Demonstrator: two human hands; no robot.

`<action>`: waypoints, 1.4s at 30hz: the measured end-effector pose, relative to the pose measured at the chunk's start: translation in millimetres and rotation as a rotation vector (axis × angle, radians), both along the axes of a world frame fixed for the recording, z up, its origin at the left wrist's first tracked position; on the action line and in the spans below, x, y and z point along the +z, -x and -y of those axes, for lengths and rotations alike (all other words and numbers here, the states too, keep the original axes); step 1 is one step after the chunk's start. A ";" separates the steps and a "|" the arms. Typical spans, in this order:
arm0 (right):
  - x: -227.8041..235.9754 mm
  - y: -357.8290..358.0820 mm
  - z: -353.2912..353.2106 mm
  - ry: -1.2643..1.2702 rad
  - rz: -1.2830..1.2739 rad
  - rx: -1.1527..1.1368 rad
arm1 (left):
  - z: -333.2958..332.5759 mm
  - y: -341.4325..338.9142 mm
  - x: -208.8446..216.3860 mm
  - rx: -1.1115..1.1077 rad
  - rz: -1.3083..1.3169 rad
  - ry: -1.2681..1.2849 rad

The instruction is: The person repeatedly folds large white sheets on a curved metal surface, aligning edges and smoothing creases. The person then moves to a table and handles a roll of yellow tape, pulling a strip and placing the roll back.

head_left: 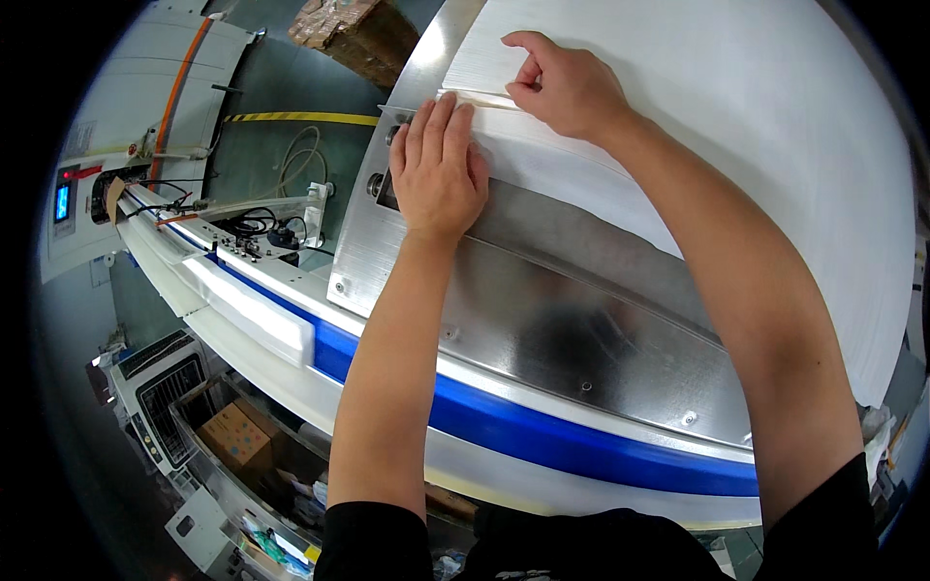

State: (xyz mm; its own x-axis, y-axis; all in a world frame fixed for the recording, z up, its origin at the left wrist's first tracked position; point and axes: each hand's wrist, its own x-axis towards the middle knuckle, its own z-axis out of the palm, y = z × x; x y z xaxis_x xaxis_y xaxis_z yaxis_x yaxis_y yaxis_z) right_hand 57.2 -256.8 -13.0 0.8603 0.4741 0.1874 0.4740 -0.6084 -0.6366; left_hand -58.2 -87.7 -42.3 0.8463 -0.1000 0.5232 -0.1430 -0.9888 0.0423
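Observation:
A large stack of thin white sheets lies on a metal plate, with a narrow gap near its left end. My left hand rests flat at the stack's near left corner, fingers stretched forward with their tips by that gap. Just right of it, over the stack, is my right hand. Its index finger is hooked and apart, while the other fingers curl in toward the thumb beside the gap. Whether a sheet edge is between them is hidden. A shiny metal plate lies in front of the stack, beneath my forearms.
A blue strip runs along the machine's near edge. Left are cables and a control panel with a lit screen. A taped carton stands on the floor beyond. Lower left, a bin holds a cardboard box.

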 end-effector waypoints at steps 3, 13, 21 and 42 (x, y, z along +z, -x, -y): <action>-0.1 0.7 -0.5 0.001 -0.009 0.004 | -0.2 0.9 5.9 0.010 0.032 0.009; 33.2 111.4 68.2 0.111 0.031 -0.066 | -28.3 16.4 44.2 -0.238 -0.205 -0.236; 10.3 219.5 361.3 0.550 0.230 -0.534 | -24.1 -10.7 92.4 -0.247 -0.671 -0.508; 45.9 364.8 936.3 1.036 -0.516 -0.922 | -92.8 -72.7 0.6 0.151 -0.817 -0.676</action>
State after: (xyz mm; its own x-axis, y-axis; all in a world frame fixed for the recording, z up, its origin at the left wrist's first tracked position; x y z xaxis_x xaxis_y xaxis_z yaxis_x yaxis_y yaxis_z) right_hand -307.5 -1193.2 32.8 0.7900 -0.5356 -0.2983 -0.4616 -0.8399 0.2855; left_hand 14.5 5.0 -41.7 0.9429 -0.0219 -0.3323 -0.1934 -0.8483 -0.4929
